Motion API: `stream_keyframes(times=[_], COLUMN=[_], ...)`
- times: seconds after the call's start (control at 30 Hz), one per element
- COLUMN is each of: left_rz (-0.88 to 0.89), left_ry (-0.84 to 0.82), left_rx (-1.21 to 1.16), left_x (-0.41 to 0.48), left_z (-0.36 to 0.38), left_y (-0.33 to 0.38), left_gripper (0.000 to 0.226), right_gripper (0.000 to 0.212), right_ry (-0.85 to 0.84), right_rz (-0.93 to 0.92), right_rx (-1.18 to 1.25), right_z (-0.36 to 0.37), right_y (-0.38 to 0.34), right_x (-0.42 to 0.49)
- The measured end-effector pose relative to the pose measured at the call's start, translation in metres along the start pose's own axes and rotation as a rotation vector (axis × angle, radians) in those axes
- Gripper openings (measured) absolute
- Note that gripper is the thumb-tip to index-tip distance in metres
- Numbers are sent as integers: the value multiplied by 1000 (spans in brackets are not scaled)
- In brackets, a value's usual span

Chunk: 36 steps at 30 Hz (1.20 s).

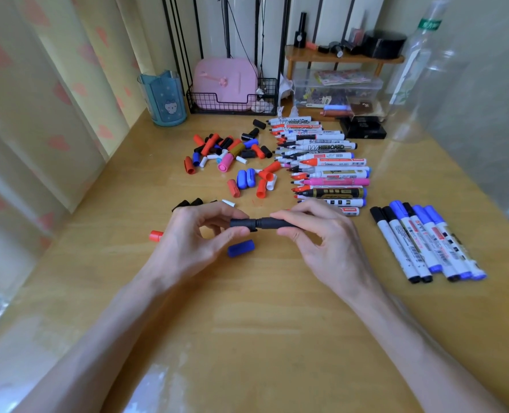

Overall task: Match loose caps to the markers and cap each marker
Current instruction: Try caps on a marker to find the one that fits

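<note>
The black marker (pixel 272 223) is held above the desk (pixel 247 323), its long axis running left to right between both hands. The right hand (pixel 315 234) pinches the barrel, and the left hand (pixel 199 234) pinches the black cap (pixel 241 224) at the tip end, in line and touching. Whether the cap is fully seated cannot be told.

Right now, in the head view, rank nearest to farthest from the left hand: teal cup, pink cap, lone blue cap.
From the left hand:
1. lone blue cap, on the table just right of it.
2. pink cap, in the pile beyond.
3. teal cup, far back left.
</note>
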<state>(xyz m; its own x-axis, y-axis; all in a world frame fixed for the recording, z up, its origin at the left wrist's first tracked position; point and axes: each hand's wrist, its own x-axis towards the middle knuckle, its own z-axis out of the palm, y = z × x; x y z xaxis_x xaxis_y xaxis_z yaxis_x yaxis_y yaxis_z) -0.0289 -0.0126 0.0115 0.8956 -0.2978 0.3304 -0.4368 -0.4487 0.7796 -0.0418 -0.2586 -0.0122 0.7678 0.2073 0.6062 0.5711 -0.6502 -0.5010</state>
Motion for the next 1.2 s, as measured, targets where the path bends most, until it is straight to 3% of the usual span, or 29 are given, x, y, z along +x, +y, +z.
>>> stream_keyframes(times=[0.67,0.87,1.2], left_rz=[-23,-71,-133], left_ry=[33,-53,-58], left_rx=[-65,28,-15], left_x=[0,6,1], left_z=[2,-13,-10], left_y=[11,8,7], left_gripper=[12,11,9], right_gripper=[22,22,20], right_ry=[100,107,149], right_rz=[-10,-62,-137], right_rx=[-73,-108,-133], right_z=[6,13,18], right_y=[-11,-12,-12], right_x=[-2,0,0])
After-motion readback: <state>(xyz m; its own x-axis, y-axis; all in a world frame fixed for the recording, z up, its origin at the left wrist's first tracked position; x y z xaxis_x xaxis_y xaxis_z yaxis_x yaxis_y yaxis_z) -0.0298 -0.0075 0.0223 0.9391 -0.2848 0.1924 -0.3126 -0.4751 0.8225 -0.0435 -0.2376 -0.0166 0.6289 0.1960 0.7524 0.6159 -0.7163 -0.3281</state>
